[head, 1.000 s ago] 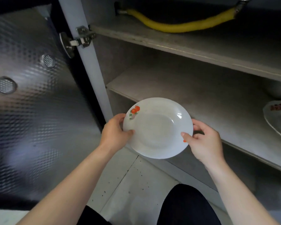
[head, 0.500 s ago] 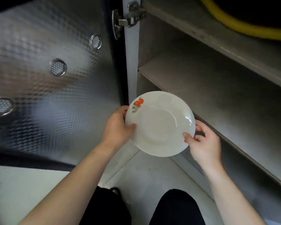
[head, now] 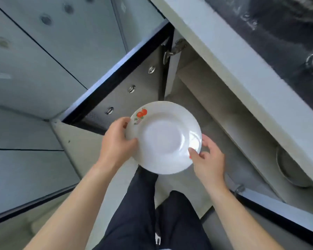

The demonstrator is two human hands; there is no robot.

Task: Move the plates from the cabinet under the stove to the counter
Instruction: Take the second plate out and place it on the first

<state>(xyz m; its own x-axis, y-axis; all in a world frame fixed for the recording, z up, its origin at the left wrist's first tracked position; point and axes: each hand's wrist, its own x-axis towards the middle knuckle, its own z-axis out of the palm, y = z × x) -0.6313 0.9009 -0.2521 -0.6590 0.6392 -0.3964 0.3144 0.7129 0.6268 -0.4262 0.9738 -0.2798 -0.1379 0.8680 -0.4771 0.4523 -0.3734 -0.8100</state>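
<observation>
A white deep plate (head: 163,137) with an orange fruit print near its rim is held level in front of me, outside the cabinet (head: 215,112). My left hand (head: 116,141) grips its left rim, thumb on top. My right hand (head: 208,159) pinches its right rim, thumb on top and fingers underneath. Another pale dish (head: 291,170) lies on the cabinet shelf at the right, partly hidden under the counter edge (head: 242,73).
The open cabinet door (head: 126,87), metal-lined with round vents, stands to the left of the plate. A black stove top (head: 287,33) sits on the counter at the upper right. My dark trouser legs (head: 157,213) and a second open door edge (head: 278,212) are below.
The view has risen from inside the cabinet to above the counter edge. The plate, still held by both hands, has come up and out with me.
</observation>
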